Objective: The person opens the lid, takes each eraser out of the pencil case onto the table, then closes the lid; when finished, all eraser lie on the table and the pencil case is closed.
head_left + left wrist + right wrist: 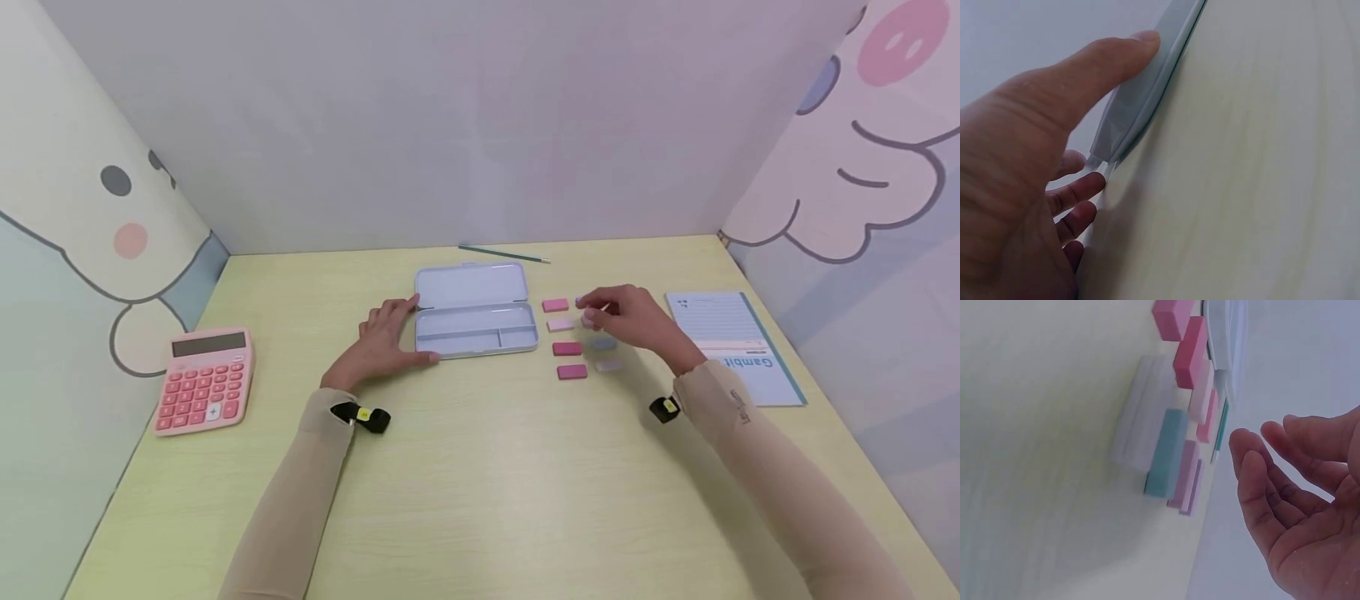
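An opened pale lilac pencil case (pixel 472 286), with a divided tray, lies mid-table. My left hand (pixel 386 342) is at its left end, the straight thumb touching the front wall and the index fingertip near the hinge. In the left wrist view, that thumb lies along the case (pixel 1138 94) and the other fingers are loosely bent. Right of the case, small block erasers form two columns, including a dark pink eraser (pixel 567 348) and a teal eraser (pixel 1167 453). Over the right column hovers my right hand (pixel 626 315), fingers loosely curved with nothing between them; it partly hides the rear erasers.
A green pencil (pixel 504 253) lies behind the case, near the back wall. On the far left sits a pink calculator (pixel 204 382). To the right, beyond my right hand, lies a notepad (pixel 712 317) with "Gambit" upside down.
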Tool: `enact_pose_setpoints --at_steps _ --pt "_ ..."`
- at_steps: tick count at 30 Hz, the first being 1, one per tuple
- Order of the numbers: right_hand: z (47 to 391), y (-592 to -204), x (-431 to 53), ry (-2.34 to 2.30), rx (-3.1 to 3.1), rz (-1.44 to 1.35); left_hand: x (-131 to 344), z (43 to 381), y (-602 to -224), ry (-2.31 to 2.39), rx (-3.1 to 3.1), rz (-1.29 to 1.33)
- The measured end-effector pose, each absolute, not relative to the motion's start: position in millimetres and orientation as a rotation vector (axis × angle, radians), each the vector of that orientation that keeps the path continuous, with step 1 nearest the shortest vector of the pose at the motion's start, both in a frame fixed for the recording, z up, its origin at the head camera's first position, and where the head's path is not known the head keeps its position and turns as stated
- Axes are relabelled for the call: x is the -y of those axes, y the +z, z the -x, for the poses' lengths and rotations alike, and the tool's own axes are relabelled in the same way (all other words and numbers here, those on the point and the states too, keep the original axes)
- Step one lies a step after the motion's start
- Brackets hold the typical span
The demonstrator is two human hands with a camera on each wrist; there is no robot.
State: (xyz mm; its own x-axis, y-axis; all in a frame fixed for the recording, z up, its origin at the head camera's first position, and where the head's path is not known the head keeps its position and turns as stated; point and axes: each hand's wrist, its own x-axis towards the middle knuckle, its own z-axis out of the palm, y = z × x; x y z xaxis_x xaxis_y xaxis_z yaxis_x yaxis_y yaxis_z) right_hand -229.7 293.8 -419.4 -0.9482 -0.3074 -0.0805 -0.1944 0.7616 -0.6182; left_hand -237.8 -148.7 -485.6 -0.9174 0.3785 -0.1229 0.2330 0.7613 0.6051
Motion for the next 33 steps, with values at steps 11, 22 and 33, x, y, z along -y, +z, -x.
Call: enact_pose_setpoints --at_steps 11,22,33 --pt "293 -423 -235 -1.032 -2.729 0.441 149 238 -486 0.935 -2.714 -0.481" --pt "329 -435 -211 -1.117 -2.603 0.336 149 240 -487 0.945 -2.716 -0.477" --pt "324 -427 -210 -1.177 -2.688 0.307 148 240 -488 0.940 -2.725 -0.471"
